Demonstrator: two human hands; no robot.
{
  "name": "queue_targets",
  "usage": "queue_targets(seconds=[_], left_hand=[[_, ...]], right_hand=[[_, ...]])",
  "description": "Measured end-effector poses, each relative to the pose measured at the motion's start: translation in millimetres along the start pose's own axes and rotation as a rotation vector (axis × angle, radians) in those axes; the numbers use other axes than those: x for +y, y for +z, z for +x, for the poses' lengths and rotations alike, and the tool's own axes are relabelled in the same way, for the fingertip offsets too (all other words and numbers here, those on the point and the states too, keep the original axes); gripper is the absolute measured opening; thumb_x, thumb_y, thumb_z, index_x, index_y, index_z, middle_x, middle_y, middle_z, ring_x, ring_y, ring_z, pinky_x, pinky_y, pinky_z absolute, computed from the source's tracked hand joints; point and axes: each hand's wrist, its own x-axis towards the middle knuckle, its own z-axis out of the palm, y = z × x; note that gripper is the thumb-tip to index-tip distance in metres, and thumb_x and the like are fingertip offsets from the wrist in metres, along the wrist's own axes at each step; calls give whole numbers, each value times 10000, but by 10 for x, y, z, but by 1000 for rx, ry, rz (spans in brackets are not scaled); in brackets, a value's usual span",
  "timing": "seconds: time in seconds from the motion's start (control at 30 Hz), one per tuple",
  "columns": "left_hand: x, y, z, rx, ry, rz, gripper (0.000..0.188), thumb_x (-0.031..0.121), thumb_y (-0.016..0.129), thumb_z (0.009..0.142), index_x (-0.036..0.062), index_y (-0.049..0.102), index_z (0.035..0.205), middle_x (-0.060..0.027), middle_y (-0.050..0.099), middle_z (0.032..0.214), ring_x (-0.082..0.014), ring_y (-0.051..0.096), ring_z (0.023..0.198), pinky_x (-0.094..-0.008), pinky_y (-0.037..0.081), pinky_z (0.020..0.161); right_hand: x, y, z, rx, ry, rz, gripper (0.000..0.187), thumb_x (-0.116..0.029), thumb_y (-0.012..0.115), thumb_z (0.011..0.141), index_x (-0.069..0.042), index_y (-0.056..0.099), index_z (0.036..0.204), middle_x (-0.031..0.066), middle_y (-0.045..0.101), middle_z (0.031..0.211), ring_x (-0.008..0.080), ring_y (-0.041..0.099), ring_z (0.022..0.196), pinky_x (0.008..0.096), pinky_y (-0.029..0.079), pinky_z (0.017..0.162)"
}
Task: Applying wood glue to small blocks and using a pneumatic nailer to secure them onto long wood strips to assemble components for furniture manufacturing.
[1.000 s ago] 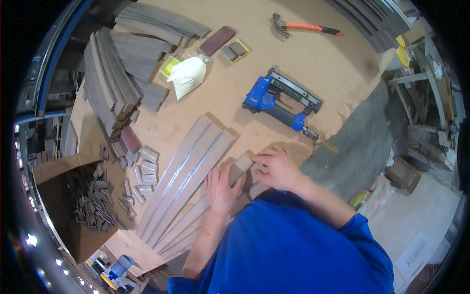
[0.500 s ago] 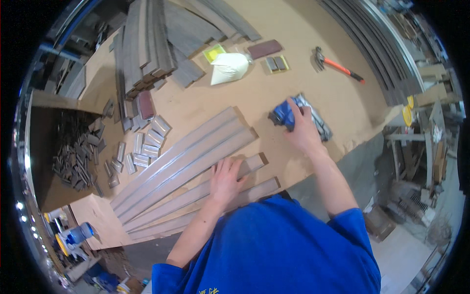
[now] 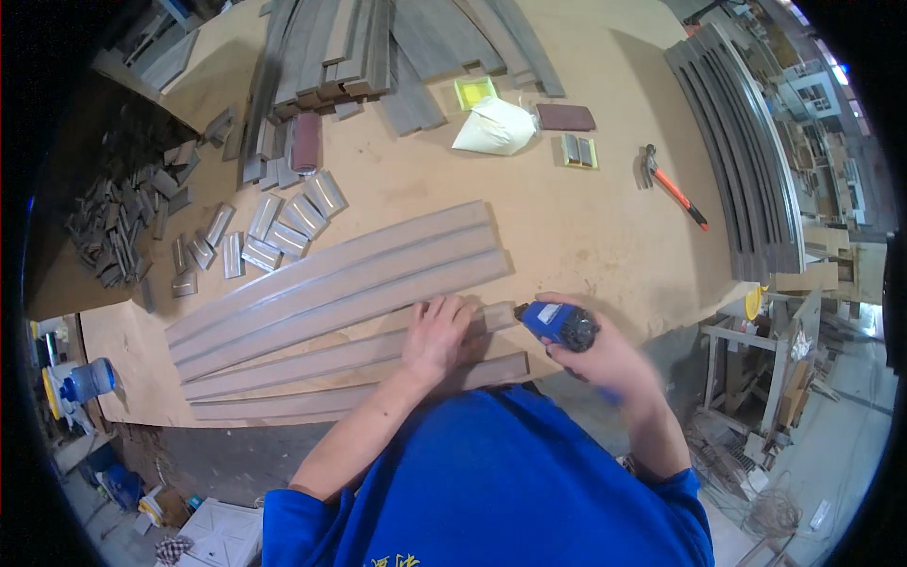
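Observation:
My left hand (image 3: 436, 338) grips a long brown-grey wooden strip (image 3: 331, 360), its fingers curled over the strip near the right end. In my right hand (image 3: 609, 357) is a blue power tool, which looks like a nail gun (image 3: 556, 322); its dark nose points left at the end of that strip. Whether the nose touches the wood I cannot tell. A second narrow strip (image 3: 283, 404) lies nearer my body, partly behind my left forearm. Beyond my left hand, several wider grooved boards (image 3: 350, 283) lie side by side.
Short grooved wood pieces (image 3: 282, 236) lie left of the boards, beside a box of dark offcuts (image 3: 123, 213). Stacked planks (image 3: 331, 57) fill the back. A pale bag (image 3: 496, 128), a hammer (image 3: 673, 187) and long dark mouldings (image 3: 737, 151) are farther right on the table (image 3: 586, 236).
My right hand has lifted the nail gun off the table and brought it nearer, to the strip's end. The left hand stays on the strip. The view has shifted.

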Motion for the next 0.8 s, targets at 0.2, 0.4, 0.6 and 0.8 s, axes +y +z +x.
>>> queue_targets(seconds=[0.2,0.4,0.6,0.8], left_hand=[[32,-30,12,-48,-16,32,546,267,856,757,108,659,1240,-66,589,1157,-279,565,1171,-462,454,974],[37,-55,11,-78,-21,62,557,288,849,765,103,663,1256,-68,592,1160,-274,564,1177,-452,452,993],[17,-27,20,-41,-24,49,585,295,858,750,117,661,1272,-67,598,1152,-277,573,1169,-463,453,1006],[21,-13,14,7,3,24,623,276,867,733,121,644,1294,-63,600,1157,-279,576,1167,-469,453,1000]], right_hand=[[55,85,118,-12,10,41,616,-83,745,851,-112,606,1450,65,712,1242,139,656,1144,307,503,1035],[76,132,139,-8,-11,40,623,-96,741,854,-127,599,1459,74,714,1242,142,661,1138,314,507,1033],[-93,95,142,-47,178,-35,629,-118,758,875,-126,578,1478,90,707,1228,140,651,1150,319,510,1027],[-10,161,-80,-8,65,12,629,-109,759,860,-116,592,1467,72,715,1191,130,654,1090,308,518,994]])
